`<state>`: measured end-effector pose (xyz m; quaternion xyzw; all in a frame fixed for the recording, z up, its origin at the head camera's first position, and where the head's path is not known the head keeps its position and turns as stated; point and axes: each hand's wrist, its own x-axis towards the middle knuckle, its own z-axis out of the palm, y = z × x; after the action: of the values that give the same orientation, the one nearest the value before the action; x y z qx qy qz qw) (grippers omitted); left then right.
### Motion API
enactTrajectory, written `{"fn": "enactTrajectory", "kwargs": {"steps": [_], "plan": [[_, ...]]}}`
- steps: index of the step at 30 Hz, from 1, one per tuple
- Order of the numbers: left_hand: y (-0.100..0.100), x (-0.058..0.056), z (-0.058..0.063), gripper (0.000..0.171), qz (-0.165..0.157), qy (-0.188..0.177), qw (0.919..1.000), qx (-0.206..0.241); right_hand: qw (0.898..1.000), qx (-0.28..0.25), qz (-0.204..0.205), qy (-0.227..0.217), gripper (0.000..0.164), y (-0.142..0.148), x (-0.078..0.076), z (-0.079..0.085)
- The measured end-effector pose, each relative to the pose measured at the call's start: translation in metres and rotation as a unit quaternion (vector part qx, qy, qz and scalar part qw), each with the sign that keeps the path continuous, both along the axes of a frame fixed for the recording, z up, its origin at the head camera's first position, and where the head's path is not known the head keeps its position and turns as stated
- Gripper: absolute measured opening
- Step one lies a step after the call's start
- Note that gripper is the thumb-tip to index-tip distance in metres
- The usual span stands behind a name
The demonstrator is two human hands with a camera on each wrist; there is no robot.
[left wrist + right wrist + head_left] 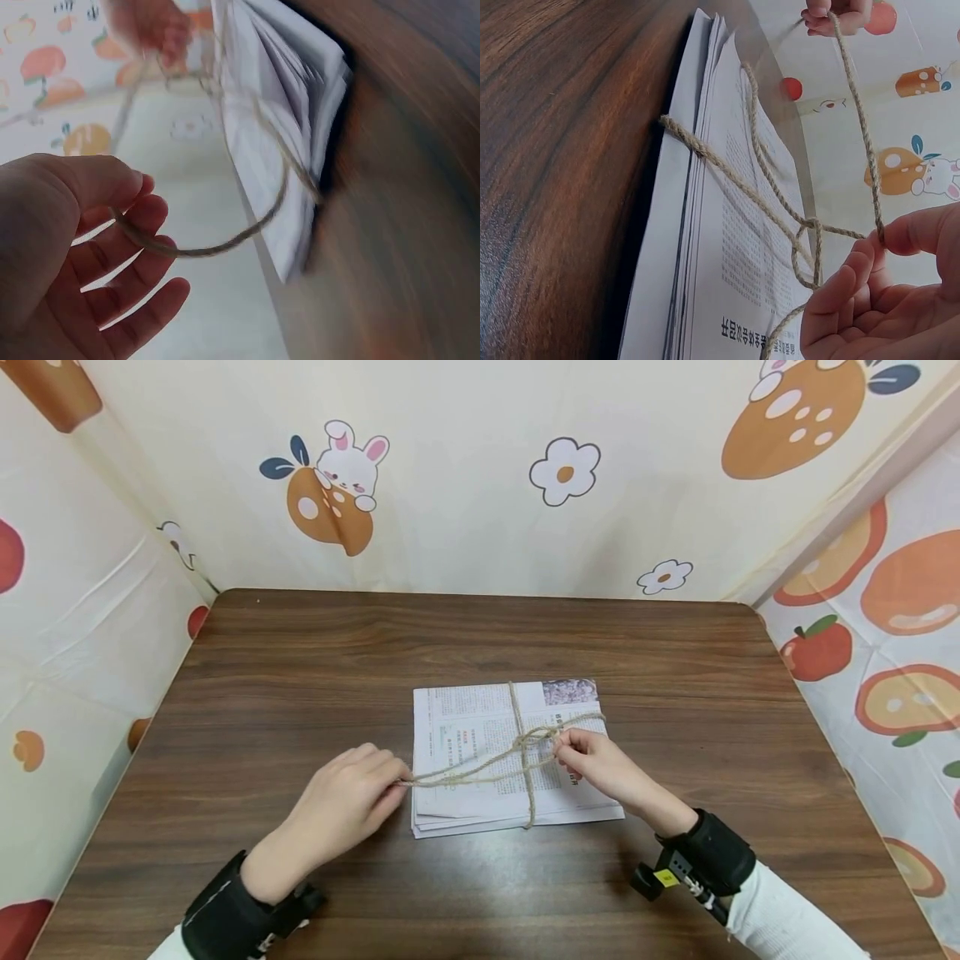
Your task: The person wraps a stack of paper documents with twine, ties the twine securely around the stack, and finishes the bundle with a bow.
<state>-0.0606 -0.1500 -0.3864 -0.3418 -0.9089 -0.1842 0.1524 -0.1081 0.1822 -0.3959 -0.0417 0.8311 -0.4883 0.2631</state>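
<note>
A folded stack of newspapers (468, 814) lies on the brown wooden table, with beige twine (515, 702) running over it from back to front. Loose twine crosses at a loop or loose knot (527, 741) on top of the stack. At the stack's left edge, my left hand (348, 802) pinches a strand between thumb and fingers; a slack bend of twine (206, 252) hangs from it in the left wrist view. My right hand (600, 766) pinches twine beside the knot, slightly above the paper. In the right wrist view, a strand (862, 124) stretches between both hands.
The wooden table (300, 652) has rounded back corners. Behind it stands a pale wall covering (465, 485) printed with rabbits and flowers; fruit-patterned sheets (922, 693) hang at the sides. Both wrists wear black straps (708, 852) with small cameras.
</note>
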Motion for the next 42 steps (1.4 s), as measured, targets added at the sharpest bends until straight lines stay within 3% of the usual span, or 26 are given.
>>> {"fn": "enactTrajectory", "kwargs": {"steps": [6, 10, 14, 21, 27, 32, 37, 40, 42], "plan": [[-0.029, 0.000, -0.008, 0.011, 0.041, -0.027, 0.9972, -0.057, 0.999, 0.030, 0.020, 0.019, 0.021, -0.007, 0.002, -0.006], [-0.026, 0.002, -0.010, 0.018, 0.039, -0.067, 0.9922, -0.097, 0.998, 0.043, 0.016, 0.042, 0.018, -0.013, 0.004, -0.008], [0.000, -0.001, -0.006, 0.018, 0.024, -0.078, 0.9926, -0.090, 0.997, 0.059, 0.001, 0.057, 0.016, -0.019, 0.006, -0.009], [0.068, -0.011, 0.002, 0.017, -0.003, -0.096, 0.9941, -0.051, 0.994, 0.076, -0.017, 0.071, 0.013, -0.025, 0.007, -0.010], [0.108, -0.027, 0.006, 0.016, 0.016, -0.163, 0.9864, -0.013, 0.993, 0.084, -0.023, 0.077, 0.011, -0.026, 0.006, -0.010], [0.127, -0.038, 0.001, 0.014, 0.020, -0.205, 0.9785, -0.006, 0.992, 0.088, -0.021, 0.082, 0.011, -0.027, 0.005, -0.010], [0.136, -0.043, -0.008, 0.005, 0.030, -0.182, 0.9828, -0.008, 0.991, 0.089, -0.014, 0.095, 0.012, -0.024, 0.006, -0.010], [0.137, -0.045, -0.010, 0.007, 0.036, -0.170, 0.9848, -0.003, 0.983, 0.104, -0.006, 0.150, 0.008, -0.018, 0.005, -0.009], [0.137, -0.045, -0.011, 0.007, 0.039, -0.167, 0.9851, -0.003, 0.971, 0.121, -0.003, 0.208, 0.005, -0.012, 0.004, -0.010]]}}
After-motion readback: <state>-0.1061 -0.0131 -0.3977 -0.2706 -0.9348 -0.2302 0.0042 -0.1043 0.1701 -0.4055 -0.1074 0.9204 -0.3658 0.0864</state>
